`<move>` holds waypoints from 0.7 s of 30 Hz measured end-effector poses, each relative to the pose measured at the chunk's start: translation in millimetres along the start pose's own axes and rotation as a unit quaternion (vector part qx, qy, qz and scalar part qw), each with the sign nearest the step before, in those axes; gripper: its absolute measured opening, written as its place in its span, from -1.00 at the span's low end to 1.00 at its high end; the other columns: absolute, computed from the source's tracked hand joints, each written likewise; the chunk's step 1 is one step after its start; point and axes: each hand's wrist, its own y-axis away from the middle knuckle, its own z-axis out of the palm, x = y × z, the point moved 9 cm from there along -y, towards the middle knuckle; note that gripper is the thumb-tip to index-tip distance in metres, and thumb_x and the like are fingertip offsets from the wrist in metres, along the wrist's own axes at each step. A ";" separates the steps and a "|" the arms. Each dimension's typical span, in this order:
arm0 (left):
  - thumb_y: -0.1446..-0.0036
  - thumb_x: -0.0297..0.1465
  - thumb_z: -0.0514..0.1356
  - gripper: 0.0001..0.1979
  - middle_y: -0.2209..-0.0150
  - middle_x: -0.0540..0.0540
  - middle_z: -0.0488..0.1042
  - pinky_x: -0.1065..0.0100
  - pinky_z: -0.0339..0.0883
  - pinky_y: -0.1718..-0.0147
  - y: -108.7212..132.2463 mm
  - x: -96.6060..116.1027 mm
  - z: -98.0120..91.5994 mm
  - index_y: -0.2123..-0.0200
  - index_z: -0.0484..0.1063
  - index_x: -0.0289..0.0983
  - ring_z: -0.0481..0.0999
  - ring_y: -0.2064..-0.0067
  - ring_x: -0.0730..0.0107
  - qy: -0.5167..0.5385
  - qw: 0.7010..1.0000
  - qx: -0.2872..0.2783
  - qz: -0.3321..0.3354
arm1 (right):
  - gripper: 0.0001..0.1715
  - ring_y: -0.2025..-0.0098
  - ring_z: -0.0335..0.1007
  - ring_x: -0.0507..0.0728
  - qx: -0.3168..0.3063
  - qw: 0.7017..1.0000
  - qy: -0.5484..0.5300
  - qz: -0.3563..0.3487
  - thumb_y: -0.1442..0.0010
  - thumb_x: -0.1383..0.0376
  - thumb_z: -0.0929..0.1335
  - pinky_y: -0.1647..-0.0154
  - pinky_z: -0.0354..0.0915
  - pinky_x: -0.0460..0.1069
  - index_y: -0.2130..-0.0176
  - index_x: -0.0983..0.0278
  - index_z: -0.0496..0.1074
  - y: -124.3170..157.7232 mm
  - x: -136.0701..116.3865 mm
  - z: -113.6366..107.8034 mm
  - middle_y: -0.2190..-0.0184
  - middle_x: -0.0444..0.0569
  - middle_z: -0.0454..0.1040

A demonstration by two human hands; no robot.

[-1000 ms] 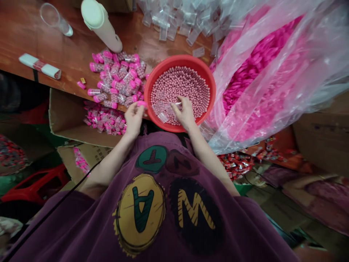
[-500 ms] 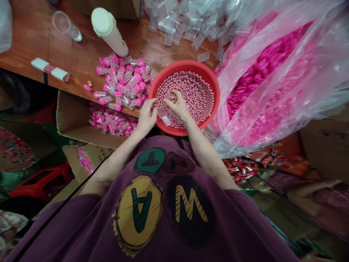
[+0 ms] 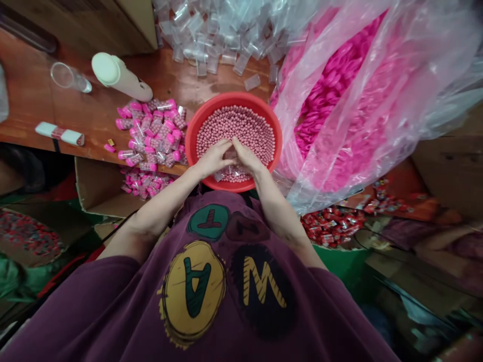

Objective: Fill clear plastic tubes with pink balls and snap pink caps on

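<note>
My left hand (image 3: 214, 159) and my right hand (image 3: 247, 157) meet over a red basin (image 3: 191, 133) of small pink beads (image 3: 241, 123). Their fingers are bent and their fingertips come together. Whatever lies between them is hidden by the fingers. Just below the hands, on the beads near the basin's front side, are clear plastic tubes (image 3: 222, 174), partly covered. To the left of the basin lies a heap of bead-filled tubes with pink caps (image 3: 151, 133).
Empty clear tubes (image 3: 215, 40) lie heaped at the back. On the right stands a plastic bag (image 3: 287, 151) of bright pink caps (image 3: 328, 95). A pale bottle (image 3: 121, 78) leans left of centre. Below the table edge, a cardboard box (image 3: 98, 186) holds more filled tubes.
My hands were apart, the left at the basin's left rim. Now the left has moved in over the beads and meets the right. The view has shifted, moving the table items leftward.
</note>
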 end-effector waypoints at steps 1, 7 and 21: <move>-0.19 -0.45 0.43 -0.70 -0.04 -0.23 0.58 0.05 0.49 -0.22 -2.2 1.8 4.4 -0.01 0.62 -0.33 0.59 -0.12 0.04 -0.009 1.000 -0.027 0.002 | 0.01 0.61 0.13 0.00 -0.005 1.000 -0.005 0.012 -0.31 -0.61 0.22 0.63 0.05 -0.04 0.40 0.21 0.48 -1.5 2.7 0.4 0.62 -0.15 0.39; -0.30 -0.47 0.29 -0.71 -0.08 -0.28 0.55 0.10 0.51 -0.14 -21.6 5.1 0.4 -0.08 0.60 -0.35 0.61 -0.08 0.03 -0.156 0.983 -0.077 -0.065 | 0.07 0.30 0.57 0.23 0.090 0.978 0.181 -0.052 -0.45 -0.52 0.07 0.10 0.58 0.17 0.19 0.26 0.62 6.5 -15.7 -31.6 0.39 0.09 0.61; -0.42 -0.65 -0.15 -0.45 -0.28 -0.56 0.49 -0.05 0.45 -0.29 -55.4 -32.1 21.0 -0.18 0.58 -0.51 0.58 -0.25 -0.17 -0.244 0.941 -0.044 -0.232 | -0.16 -0.74 -0.17 0.40 0.267 0.845 0.443 -0.135 -0.58 0.09 0.21 -0.74 -0.06 0.47 -0.61 0.46 0.06 16.9 9.9 -58.7 -0.69 0.36 0.00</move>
